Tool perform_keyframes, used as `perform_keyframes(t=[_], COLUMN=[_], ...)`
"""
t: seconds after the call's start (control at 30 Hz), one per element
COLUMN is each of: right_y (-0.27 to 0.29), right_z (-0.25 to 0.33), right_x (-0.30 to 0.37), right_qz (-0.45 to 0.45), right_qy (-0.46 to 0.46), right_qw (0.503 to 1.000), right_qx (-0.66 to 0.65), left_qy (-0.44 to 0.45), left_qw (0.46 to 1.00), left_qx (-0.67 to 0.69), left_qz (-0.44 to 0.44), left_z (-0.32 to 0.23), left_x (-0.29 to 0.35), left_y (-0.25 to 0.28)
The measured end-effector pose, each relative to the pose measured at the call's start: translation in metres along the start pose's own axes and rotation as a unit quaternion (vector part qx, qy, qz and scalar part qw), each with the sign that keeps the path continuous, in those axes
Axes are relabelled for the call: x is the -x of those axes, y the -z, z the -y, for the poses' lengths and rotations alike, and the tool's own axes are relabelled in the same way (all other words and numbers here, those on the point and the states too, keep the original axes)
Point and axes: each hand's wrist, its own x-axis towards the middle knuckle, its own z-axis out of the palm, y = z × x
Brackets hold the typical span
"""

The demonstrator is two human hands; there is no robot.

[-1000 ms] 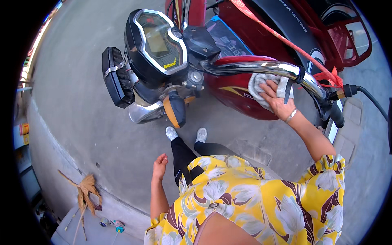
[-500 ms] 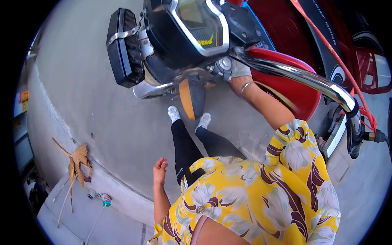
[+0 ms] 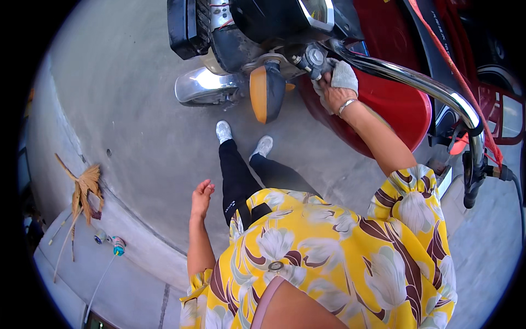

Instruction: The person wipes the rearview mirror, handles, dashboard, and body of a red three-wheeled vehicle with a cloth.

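My right hand [image 3: 335,93] is closed round a grey cloth [image 3: 345,77], pressing it against the metal fork top [image 3: 315,55] under the chrome handlebar [image 3: 408,83] of a motor tricycle. A round bolt head stands just above my fingertips. Right beside the hand lies the red fender [image 3: 397,104]. An orange and black turn signal [image 3: 266,93] sticks down to the left of it. My left hand [image 3: 203,196] hangs free near my thigh, touching nothing, its fingers loosely curled and apart.
At upper left are the black headlight [image 3: 189,27] and a chrome front mudguard [image 3: 205,88]. A red rope [image 3: 455,71] runs down to the handlebar grip. On the low ledge at left lie a palm-leaf broom [image 3: 86,186] and a small turquoise object [image 3: 118,247] with a cord.
The cloth and my right hand now show more fully, lower beside the fork top. The vehicle sits higher in view as my head has shifted. My left hand still hangs free.
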Motion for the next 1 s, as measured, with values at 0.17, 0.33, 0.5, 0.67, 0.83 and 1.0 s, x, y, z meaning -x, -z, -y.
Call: perform_keyframes(t=[0.17, 0.33, 0.5, 0.67, 0.83, 1.0], right_y=[0.003, -0.004, 0.005, -0.018, 0.006, 0.048], right_z=[-0.01, -0.025, 0.005, 0.007, -0.053, -0.086], right_x=[0.064, 0.019, -0.014, 0.076, 0.178, 0.17], right_qz=[-0.031, -0.075, -0.01, 0.013, -0.076, -0.056], right_qy=[0.073, 0.024, -0.039, 0.106, 0.059, -0.026], right_qw=[0.997, 0.996, 0.999, 0.993, 0.994, 0.998], right_qx=[0.012, -0.052, 0.016, 0.052, -0.055, -0.026], left_qy=[0.039, 0.068, 0.069, 0.055, 0.033, 0.011], left_qw=[0.999, 0.998, 0.997, 0.997, 0.999, 1.0], left_qx=[0.03, 0.018, 0.039, 0.048, 0.008, 0.002], left_qz=[-0.022, -0.004, -0.026, -0.03, -0.009, -0.004], left_z=[0.047, 0.081, 0.072, 0.076, 0.078, 0.031], left_x=[-0.008, -0.005, 0.006, -0.005, -0.033, -0.043], left_y=[-0.001, 0.001, 0.003, 0.003, -0.004, -0.016])
